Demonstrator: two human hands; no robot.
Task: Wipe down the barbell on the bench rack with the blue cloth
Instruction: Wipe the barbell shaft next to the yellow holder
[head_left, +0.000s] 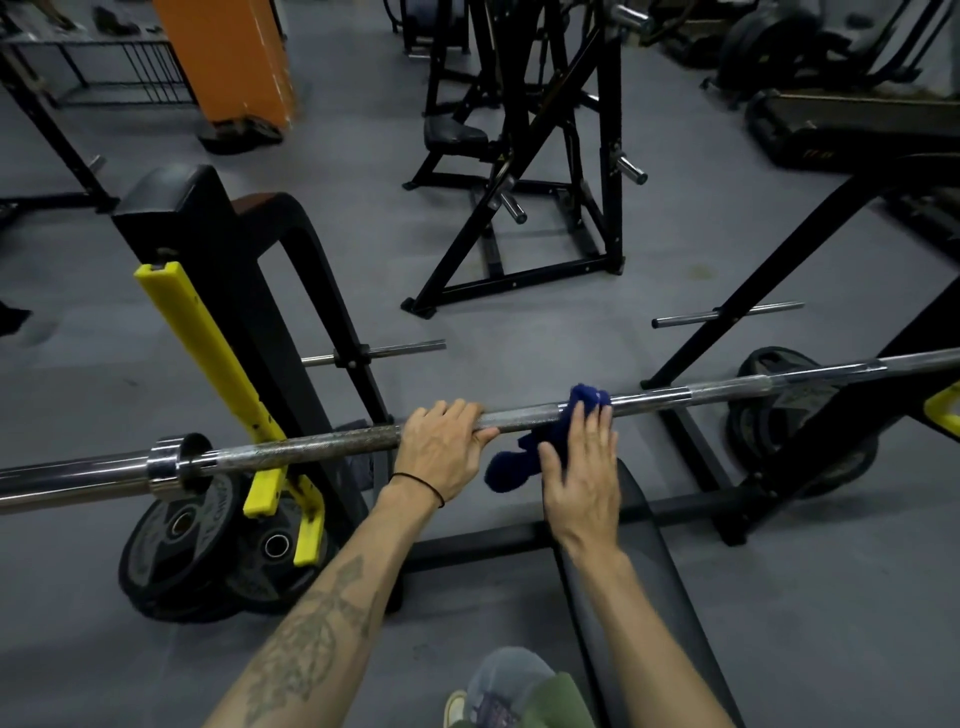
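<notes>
The left hand (441, 452) curls over the barbell (311, 447), while just beside it the right hand (579, 467) presses the blue cloth (582, 402) against the bar with straight fingers.

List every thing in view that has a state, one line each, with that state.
barbell: lying across the rack, no plates on the visible left sleeve
blue cloth: draped over the bar, bunched, one end hanging below
left hand: fingers curled over the bar, gripping it
right hand: fingers straight, pressing the cloth against the bar
weight plates: leaning at the rack's base, left side
bench pad: unoccupied, below the bar
</notes>
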